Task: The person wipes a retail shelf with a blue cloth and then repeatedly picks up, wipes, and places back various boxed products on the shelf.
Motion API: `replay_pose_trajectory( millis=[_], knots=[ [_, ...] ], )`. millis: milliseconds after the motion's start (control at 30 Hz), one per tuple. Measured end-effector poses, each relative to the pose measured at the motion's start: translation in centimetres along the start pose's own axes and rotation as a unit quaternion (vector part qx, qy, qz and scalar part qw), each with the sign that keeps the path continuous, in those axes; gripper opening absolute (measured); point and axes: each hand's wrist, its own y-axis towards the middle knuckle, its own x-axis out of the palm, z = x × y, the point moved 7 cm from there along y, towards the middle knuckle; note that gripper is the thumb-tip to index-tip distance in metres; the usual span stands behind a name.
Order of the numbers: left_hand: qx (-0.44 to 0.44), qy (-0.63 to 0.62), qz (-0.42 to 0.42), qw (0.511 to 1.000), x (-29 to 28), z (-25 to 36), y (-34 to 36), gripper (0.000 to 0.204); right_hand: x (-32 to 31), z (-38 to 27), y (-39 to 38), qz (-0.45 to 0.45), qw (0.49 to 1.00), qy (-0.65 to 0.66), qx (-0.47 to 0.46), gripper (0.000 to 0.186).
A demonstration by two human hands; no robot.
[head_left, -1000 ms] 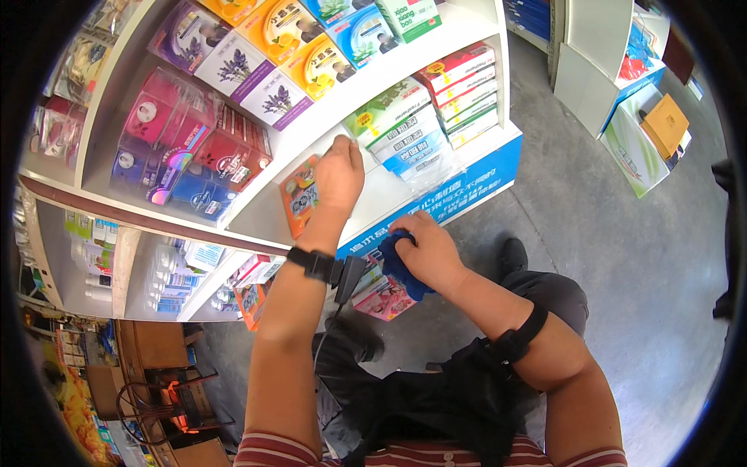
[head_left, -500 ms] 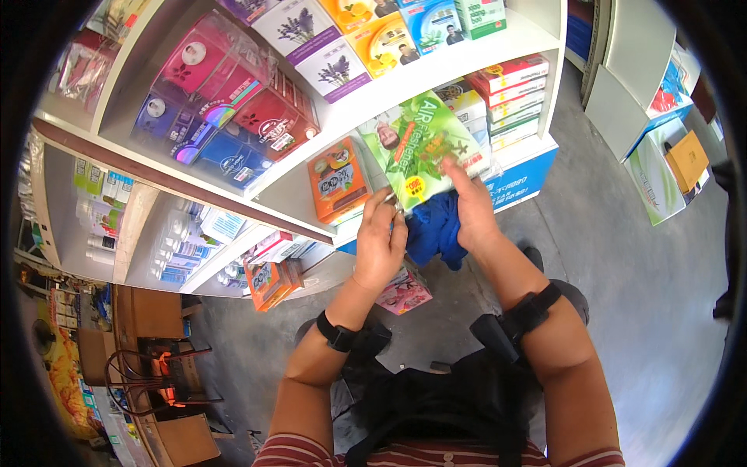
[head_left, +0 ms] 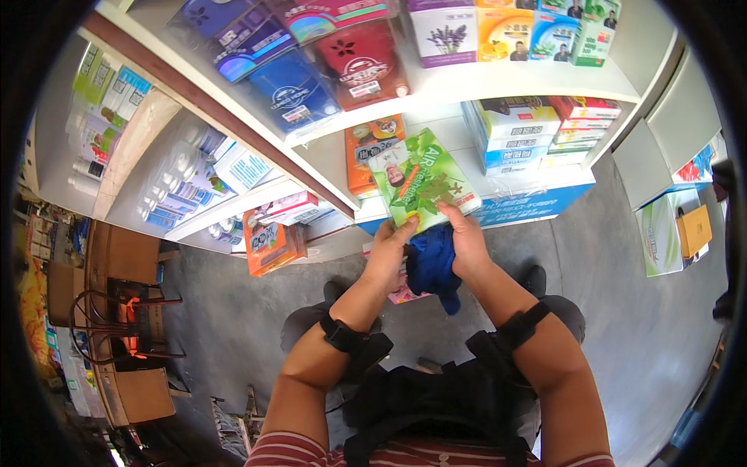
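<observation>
A green packet [head_left: 422, 185] is held in front of the white shelf [head_left: 467, 82], gripped at its lower edge by the left hand [head_left: 387, 247], seemingly to steady it. A blue cloth [head_left: 430, 263] is clutched against it by the right hand [head_left: 467, 240].

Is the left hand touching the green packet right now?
Touching. The head view shows the left hand with its fingers curled on the lower left corner of the green packet; no gap is visible.

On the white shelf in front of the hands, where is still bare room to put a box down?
A bare strip of white shelf lies between the orange box and the stacked boxes. The upper shelf is crowded with packages. Both hands hold the green box.
</observation>
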Motion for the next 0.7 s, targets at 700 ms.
replay_pose_trajectory(
  millis=[700],
  knots=[
    [0.084,-0.190,0.153,0.966,-7.7,1.0,4.1,0.029,0.3,2.2,3.4,0.093,0.936,-0.330,-0.082,0.039]
  ],
)
